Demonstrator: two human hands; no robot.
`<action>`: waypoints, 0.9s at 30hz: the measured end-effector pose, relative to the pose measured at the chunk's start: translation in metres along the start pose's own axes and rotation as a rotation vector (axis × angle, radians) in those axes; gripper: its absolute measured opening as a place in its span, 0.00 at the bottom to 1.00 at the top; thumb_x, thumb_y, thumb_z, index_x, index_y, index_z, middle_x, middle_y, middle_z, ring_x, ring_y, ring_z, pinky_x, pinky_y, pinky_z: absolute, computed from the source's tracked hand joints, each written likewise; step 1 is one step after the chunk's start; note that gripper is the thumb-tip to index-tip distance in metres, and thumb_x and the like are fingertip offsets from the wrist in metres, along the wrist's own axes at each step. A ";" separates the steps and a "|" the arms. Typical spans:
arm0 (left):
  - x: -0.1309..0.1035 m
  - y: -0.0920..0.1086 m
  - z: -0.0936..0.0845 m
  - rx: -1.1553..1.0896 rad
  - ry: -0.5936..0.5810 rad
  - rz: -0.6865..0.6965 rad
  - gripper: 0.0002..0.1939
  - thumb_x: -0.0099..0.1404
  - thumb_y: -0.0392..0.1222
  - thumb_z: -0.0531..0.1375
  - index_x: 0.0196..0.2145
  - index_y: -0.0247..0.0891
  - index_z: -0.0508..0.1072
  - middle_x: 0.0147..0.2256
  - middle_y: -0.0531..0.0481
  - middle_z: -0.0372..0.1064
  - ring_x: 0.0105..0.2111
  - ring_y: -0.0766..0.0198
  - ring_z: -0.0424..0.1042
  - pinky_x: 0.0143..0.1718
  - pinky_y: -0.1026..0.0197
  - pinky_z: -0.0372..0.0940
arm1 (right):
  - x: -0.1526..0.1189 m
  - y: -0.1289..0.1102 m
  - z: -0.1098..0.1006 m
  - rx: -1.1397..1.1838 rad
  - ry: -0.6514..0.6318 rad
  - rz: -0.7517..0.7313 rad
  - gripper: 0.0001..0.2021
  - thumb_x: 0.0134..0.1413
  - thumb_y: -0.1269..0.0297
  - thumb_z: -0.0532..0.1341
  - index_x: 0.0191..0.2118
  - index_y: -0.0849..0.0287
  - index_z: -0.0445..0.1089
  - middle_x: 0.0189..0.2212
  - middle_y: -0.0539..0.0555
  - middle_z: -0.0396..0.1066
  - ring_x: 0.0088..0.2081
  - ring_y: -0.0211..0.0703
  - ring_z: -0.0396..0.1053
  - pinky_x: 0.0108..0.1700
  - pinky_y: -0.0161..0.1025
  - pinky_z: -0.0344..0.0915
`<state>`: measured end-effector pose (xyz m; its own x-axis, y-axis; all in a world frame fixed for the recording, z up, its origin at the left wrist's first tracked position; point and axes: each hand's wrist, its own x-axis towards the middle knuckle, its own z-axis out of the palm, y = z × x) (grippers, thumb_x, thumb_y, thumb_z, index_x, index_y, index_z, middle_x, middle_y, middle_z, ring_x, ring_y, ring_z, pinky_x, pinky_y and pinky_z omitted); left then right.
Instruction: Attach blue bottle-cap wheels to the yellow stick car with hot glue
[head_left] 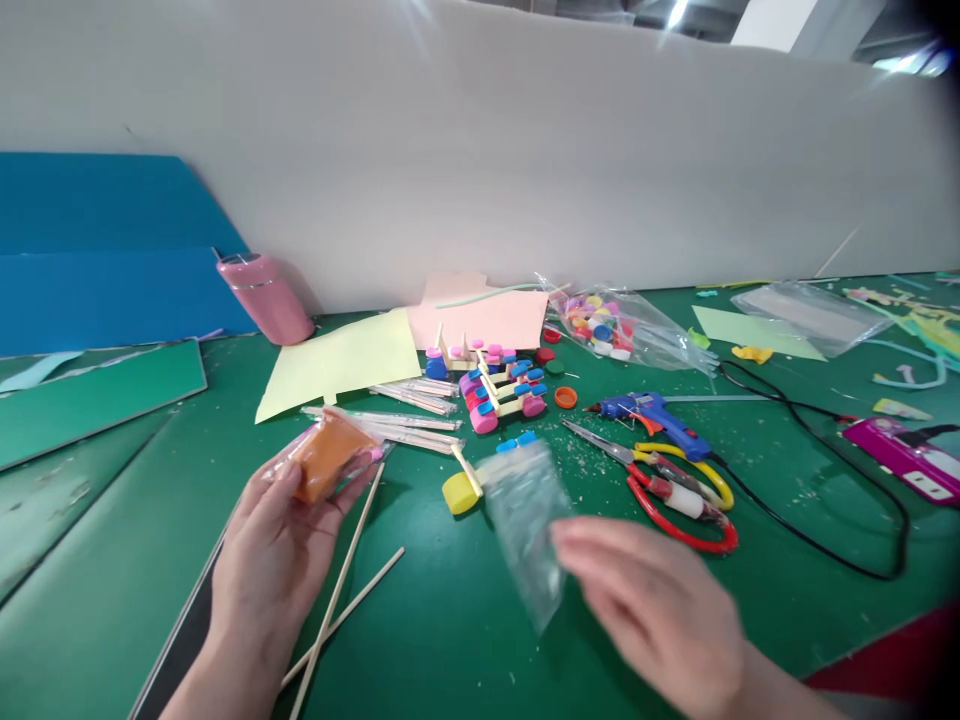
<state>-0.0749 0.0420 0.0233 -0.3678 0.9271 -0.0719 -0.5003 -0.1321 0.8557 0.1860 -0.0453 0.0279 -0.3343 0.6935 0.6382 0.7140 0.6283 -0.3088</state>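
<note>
My left hand (274,545) holds an orange packet (330,460), soft-looking stuff in clear plastic, between thumb and fingers. Something small and pink shows at its right end. My right hand (652,600) is blurred by motion, its fingers stretched out loosely with nothing visible in them. Its fingertips are beside a clear plastic bag (529,530) on the green table; whether they touch it I cannot tell. Above the bag lie a yellow bottle cap (460,493) with a small wooden stick and blue clothespin-like pieces (517,441). Two thin wooden sticks (345,575) cross near my left hand.
Small cap-and-stick assemblies (501,388) stand mid-table. Right of them lie scissors (600,441), a blue glue gun (660,418) with a black cord, and a purple power strip (904,455). Behind are a bag of colored caps (600,325), yellow paper (345,362) and a pink tumbler (266,300).
</note>
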 end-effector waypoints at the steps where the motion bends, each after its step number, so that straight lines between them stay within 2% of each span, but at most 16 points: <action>1: -0.002 0.003 0.003 0.013 -0.008 -0.011 0.03 0.53 0.37 0.62 0.29 0.39 0.71 0.37 0.50 0.74 0.36 0.52 0.74 0.36 0.49 0.73 | -0.009 0.014 -0.008 -0.112 0.009 0.085 0.12 0.55 0.73 0.55 0.44 0.56 0.67 0.40 0.53 0.73 0.42 0.38 0.71 0.46 0.32 0.66; 2: -0.006 0.007 0.007 0.027 -0.002 -0.028 0.04 0.53 0.37 0.62 0.29 0.39 0.71 0.37 0.50 0.74 0.35 0.52 0.75 0.36 0.50 0.73 | -0.018 0.029 -0.016 -0.214 0.042 0.150 0.11 0.55 0.73 0.56 0.43 0.56 0.67 0.39 0.53 0.74 0.40 0.39 0.72 0.46 0.34 0.66; 5: -0.022 0.019 0.021 0.100 0.013 -0.112 0.07 0.53 0.34 0.62 0.32 0.38 0.71 0.43 0.47 0.72 0.39 0.51 0.73 0.37 0.52 0.73 | -0.044 0.080 -0.037 -0.420 0.155 0.202 0.07 0.54 0.69 0.56 0.39 0.57 0.70 0.36 0.54 0.74 0.37 0.42 0.73 0.43 0.37 0.68; 7: -0.035 0.025 0.031 0.128 0.034 -0.168 0.08 0.55 0.36 0.61 0.35 0.36 0.71 0.44 0.43 0.71 0.41 0.50 0.72 0.36 0.54 0.73 | -0.057 0.108 -0.049 -0.522 0.190 0.266 0.07 0.53 0.68 0.57 0.38 0.58 0.70 0.36 0.55 0.74 0.36 0.44 0.73 0.43 0.38 0.67; 8: -0.040 0.026 0.036 0.133 0.024 -0.197 0.09 0.55 0.36 0.61 0.36 0.35 0.71 0.45 0.42 0.71 0.41 0.51 0.72 0.37 0.55 0.72 | -0.060 0.118 -0.055 -0.560 0.190 0.308 0.07 0.53 0.68 0.57 0.38 0.57 0.70 0.36 0.55 0.73 0.37 0.45 0.73 0.42 0.38 0.67; 10: -0.046 0.022 0.043 0.114 0.011 -0.196 0.08 0.56 0.38 0.61 0.35 0.35 0.72 0.43 0.44 0.71 0.39 0.54 0.73 0.37 0.56 0.72 | -0.062 0.127 -0.063 -0.623 0.111 0.459 0.09 0.52 0.67 0.57 0.40 0.56 0.70 0.43 0.57 0.70 0.31 0.42 0.73 0.30 0.35 0.68; 12: -0.048 0.013 0.048 0.084 -0.012 -0.224 0.07 0.56 0.37 0.61 0.34 0.35 0.72 0.41 0.45 0.72 0.37 0.56 0.74 0.38 0.56 0.72 | -0.055 0.120 -0.065 -0.637 0.084 0.559 0.13 0.50 0.64 0.60 0.43 0.57 0.70 0.47 0.59 0.65 0.24 0.37 0.69 0.23 0.34 0.66; 13: -0.047 0.007 0.049 0.078 -0.019 -0.249 0.06 0.56 0.36 0.60 0.34 0.34 0.72 0.40 0.45 0.73 0.37 0.57 0.74 0.38 0.56 0.71 | -0.049 0.113 -0.063 -0.626 0.131 0.565 0.14 0.49 0.64 0.61 0.43 0.57 0.70 0.47 0.59 0.65 0.23 0.36 0.68 0.23 0.34 0.65; 14: -0.046 0.000 0.049 0.070 -0.006 -0.258 0.05 0.56 0.36 0.60 0.33 0.34 0.72 0.38 0.45 0.73 0.36 0.58 0.74 0.38 0.55 0.71 | -0.043 0.103 -0.058 -0.584 0.190 0.545 0.14 0.49 0.64 0.60 0.43 0.57 0.70 0.46 0.59 0.65 0.25 0.37 0.67 0.23 0.34 0.65; 16: -0.042 -0.014 0.048 0.058 0.030 -0.285 0.04 0.56 0.35 0.59 0.32 0.35 0.71 0.35 0.48 0.73 0.33 0.59 0.74 0.37 0.54 0.71 | -0.028 0.080 -0.045 -0.414 0.245 0.418 0.12 0.52 0.65 0.58 0.43 0.57 0.69 0.42 0.57 0.66 0.29 0.39 0.67 0.31 0.36 0.67; 19: -0.038 -0.029 0.043 0.037 0.073 -0.256 0.02 0.56 0.35 0.60 0.29 0.36 0.70 0.29 0.52 0.72 0.28 0.64 0.73 0.36 0.55 0.71 | -0.006 0.055 -0.019 -0.129 0.036 0.304 0.12 0.55 0.67 0.56 0.46 0.55 0.66 0.38 0.54 0.68 0.34 0.40 0.68 0.38 0.38 0.67; 21: -0.036 -0.035 0.040 0.010 0.089 -0.226 0.02 0.55 0.36 0.60 0.29 0.36 0.70 0.29 0.53 0.71 0.26 0.66 0.72 0.36 0.55 0.71 | 0.007 0.048 -0.003 -0.068 -0.135 0.317 0.16 0.55 0.67 0.56 0.50 0.56 0.62 0.41 0.55 0.67 0.38 0.43 0.67 0.39 0.39 0.67; 23: -0.033 -0.037 0.037 0.000 0.096 -0.209 0.03 0.55 0.37 0.60 0.29 0.36 0.69 0.29 0.53 0.71 0.26 0.66 0.72 0.36 0.55 0.70 | 0.019 0.049 0.012 -0.038 -0.252 0.355 0.20 0.54 0.67 0.56 0.54 0.57 0.58 0.46 0.58 0.63 0.39 0.45 0.67 0.38 0.41 0.68; 27: -0.027 -0.039 0.032 -0.002 0.103 -0.199 0.02 0.55 0.37 0.60 0.29 0.37 0.69 0.29 0.54 0.71 0.27 0.65 0.72 0.36 0.53 0.70 | 0.035 0.059 0.035 -0.001 -0.329 0.425 0.27 0.49 0.66 0.58 0.56 0.57 0.53 0.50 0.59 0.59 0.37 0.44 0.68 0.39 0.44 0.68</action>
<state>-0.0208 0.0329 0.0082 -0.3393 0.8945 -0.2913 -0.5729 0.0492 0.8182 0.1942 0.0284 0.0073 -0.1909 0.9605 0.2024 0.8289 0.2682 -0.4910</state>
